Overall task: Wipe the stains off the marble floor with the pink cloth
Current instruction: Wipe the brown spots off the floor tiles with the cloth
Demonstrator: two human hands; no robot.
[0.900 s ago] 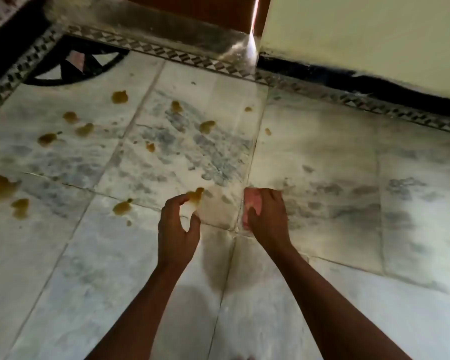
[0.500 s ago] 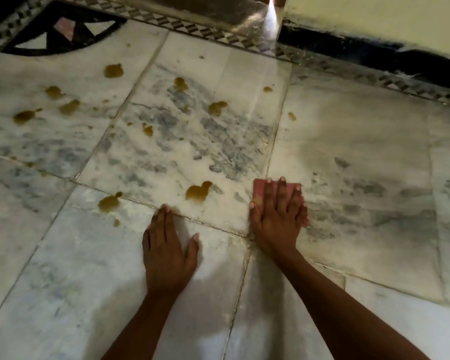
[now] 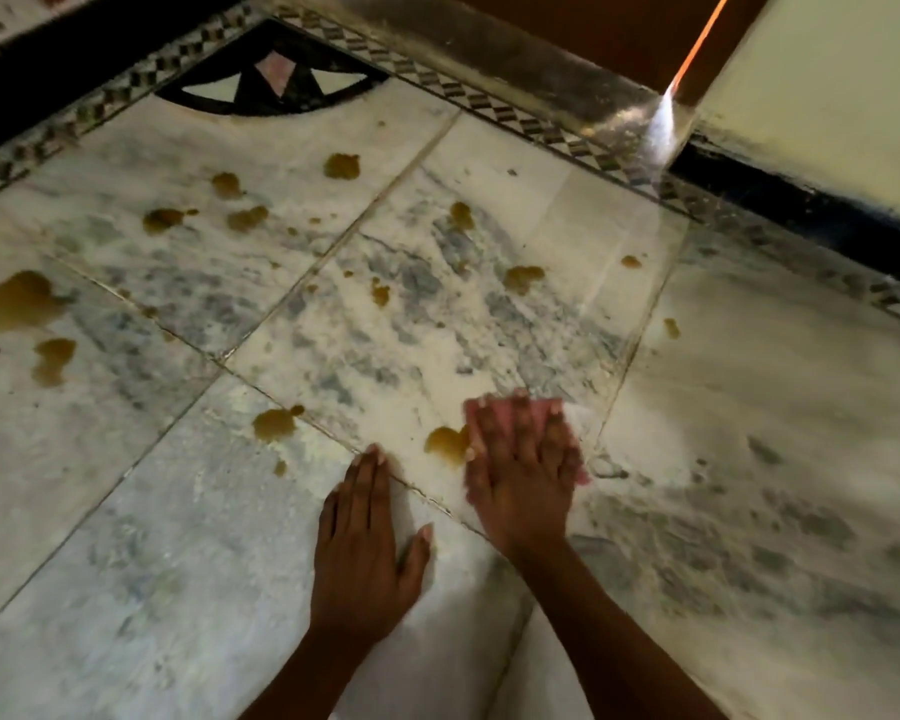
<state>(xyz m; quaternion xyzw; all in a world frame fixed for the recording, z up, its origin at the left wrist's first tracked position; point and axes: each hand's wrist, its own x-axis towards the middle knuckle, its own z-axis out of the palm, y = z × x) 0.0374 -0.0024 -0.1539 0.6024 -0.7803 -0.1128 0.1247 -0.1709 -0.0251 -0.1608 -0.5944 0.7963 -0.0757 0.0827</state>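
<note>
pressing pink cloth (image 3: pixel 510 410) flat under spread right hand (image 3: pixel 520 470) beside nearest stain (image 3: pixel 447 443); most stains unwiped.

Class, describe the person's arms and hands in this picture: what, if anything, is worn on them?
Both forearms are bare as far as the frame shows: no sleeves, gloves, watch or bracelets. The left hand shows short pale nails and no rings. The right hand is motion-blurred, so rings cannot be ruled out.

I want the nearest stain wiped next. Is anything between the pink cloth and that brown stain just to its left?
Nothing visible. The pink cloth, under the right hand, sits right beside the stain; only bare marble floor borders them.
</note>
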